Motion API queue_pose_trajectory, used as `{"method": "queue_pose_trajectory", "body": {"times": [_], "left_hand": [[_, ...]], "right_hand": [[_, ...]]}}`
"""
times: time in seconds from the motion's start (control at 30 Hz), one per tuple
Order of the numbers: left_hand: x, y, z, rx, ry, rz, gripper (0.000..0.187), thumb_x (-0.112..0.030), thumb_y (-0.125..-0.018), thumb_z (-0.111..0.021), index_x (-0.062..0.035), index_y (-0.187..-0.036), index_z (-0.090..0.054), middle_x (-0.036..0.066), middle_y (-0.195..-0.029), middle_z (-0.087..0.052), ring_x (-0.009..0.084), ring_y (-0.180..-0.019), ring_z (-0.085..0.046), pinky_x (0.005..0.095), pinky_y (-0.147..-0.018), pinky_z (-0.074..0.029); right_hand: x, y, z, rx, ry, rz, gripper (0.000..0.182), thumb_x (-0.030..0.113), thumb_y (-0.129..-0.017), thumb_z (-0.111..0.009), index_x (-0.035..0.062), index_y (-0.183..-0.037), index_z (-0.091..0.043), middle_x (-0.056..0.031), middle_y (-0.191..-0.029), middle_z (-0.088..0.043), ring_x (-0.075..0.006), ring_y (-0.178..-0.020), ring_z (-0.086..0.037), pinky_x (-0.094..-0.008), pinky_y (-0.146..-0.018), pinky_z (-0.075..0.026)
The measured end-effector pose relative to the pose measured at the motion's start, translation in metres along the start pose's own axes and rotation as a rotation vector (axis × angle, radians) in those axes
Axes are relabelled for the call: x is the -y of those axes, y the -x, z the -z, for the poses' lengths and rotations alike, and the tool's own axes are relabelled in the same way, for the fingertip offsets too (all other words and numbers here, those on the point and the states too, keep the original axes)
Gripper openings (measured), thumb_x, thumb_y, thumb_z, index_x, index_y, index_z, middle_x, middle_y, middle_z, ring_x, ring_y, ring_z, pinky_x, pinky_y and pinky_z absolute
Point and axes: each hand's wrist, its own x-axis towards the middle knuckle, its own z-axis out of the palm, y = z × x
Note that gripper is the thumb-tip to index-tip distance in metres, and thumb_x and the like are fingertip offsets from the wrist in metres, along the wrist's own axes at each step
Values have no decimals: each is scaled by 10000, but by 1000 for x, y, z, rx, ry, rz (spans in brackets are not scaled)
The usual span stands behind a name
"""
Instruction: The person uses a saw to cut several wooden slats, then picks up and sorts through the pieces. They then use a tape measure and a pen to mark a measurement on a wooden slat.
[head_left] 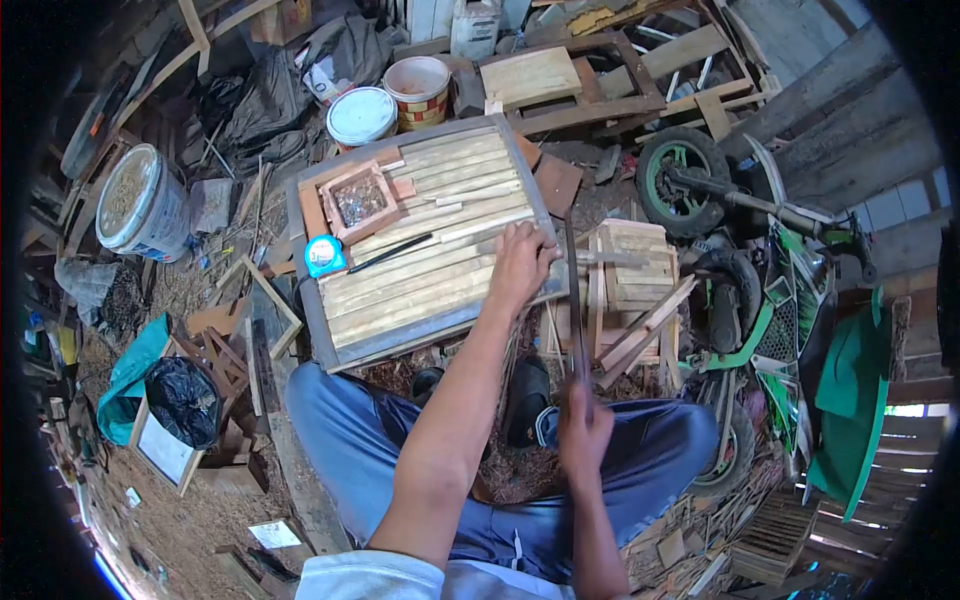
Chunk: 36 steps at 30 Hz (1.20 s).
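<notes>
My left hand (pixel 522 262) presses down at the right edge of a slatted wooden panel (pixel 430 270), its fingers closed over a thin wood strip (pixel 615 259) that sticks out past the edge. My right hand (pixel 584 432) is wrapped around the handle end of a handsaw (pixel 577 320), whose long dark blade appears nearly edge-on. The blade points away from me and crosses the strip in this view, just right of my left fingers. On the panel lie a blue tape measure (pixel 324 256), a black pencil-like stick (pixel 390 252) and a small wooden box (pixel 358 202) with small bits inside.
Stacked wood pieces (pixel 640 270) stand to the right, beside a small green motorbike (pixel 750 290). Buckets (pixel 362 117) stand behind the panel, with another full bucket (pixel 145 205) at left. Wood scraps and shavings cover the floor around my legs.
</notes>
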Motion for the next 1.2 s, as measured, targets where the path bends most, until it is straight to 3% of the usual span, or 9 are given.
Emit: {"method": "queue_pose_trajectory", "body": {"times": [0.17,0.47,0.53,0.67,0.73,0.9,0.93,1.07,1.2], "left_hand": [[-6,0,-2,65,-8,98,174,-229,-794,-727,-66,-847,-695,124,-965,-590,319,-982,-495,437,-879,-335],[-3,-11,-6,22,-12,92,168,-205,-818,-709,-45,-863,-687,130,-973,-576,325,-988,-478,447,-870,-345],[-6,-7,-8,18,-20,64,159,-199,-824,-702,-46,-868,-687,130,-970,-576,325,-987,-478,452,-861,-348],[-4,0,-3,52,-48,37,153,-206,-808,-715,-75,-885,-696,115,-929,-574,323,-969,-482,444,-839,-347],[-8,-1,-1,58,-44,39,171,-226,-824,-696,-56,-848,-693,114,-917,-568,314,-960,-476,433,-838,-345],[-7,1,-3,49,-30,44,174,-229,-820,-700,-57,-841,-695,115,-904,-567,316,-963,-483,435,-837,-349],[-7,1,-3,56,-34,46,174,-229,-820,-700,-57,-842,-697,115,-900,-566,316,-961,-484,436,-836,-351],[-7,3,-4,45,-71,22,175,-233,-814,-704,-62,-853,-705,115,-901,-572,313,-955,-485,438,-837,-357],[-5,0,-4,71,-76,19,181,-238,-806,-708,-63,-856,-707,118,-907,-575,313,-950,-484,441,-846,-359]], "right_hand": [[37,-82,-35,-17,79,91,539,419,-977,-545,61,-583,-470,44,-537,-418,-73,-493,-372,-296,-451,-278],[15,44,-12,17,32,-131,483,318,-951,-595,-37,-625,-562,-6,-506,-462,-73,-523,-415,-334,-468,-344],[16,45,-25,83,223,-13,463,323,-920,-615,-23,-615,-583,-146,-471,-464,-153,-435,-443,-381,-466,-385],[11,54,-2,87,268,5,453,324,-918,-614,-17,-620,-597,-155,-477,-497,-228,-409,-500,-399,-467,-395],[14,53,15,7,100,-16,486,328,-957,-601,-24,-631,-524,53,-541,-395,-49,-525,-345,-298,-446,-279],[19,18,27,-47,-6,-32,587,427,-969,-562,-31,-606,-514,58,-553,-408,-36,-533,-352,-268,-456,-265],[29,-1,16,-56,85,-33,517,390,-962,-571,-88,-777,-643,-33,-504,-452,-66,-565,-437,-345,-495,-381],[44,-66,-36,-66,148,145,577,425,-957,-547,-69,-662,-591,-255,-547,-512,-360,-472,-486,-433,-528,-416],[33,-16,3,-1,28,-114,583,418,-966,-542,-75,-658,-599,-89,-486,-441,-129,-508,-446,-366,-509,-398]]}}
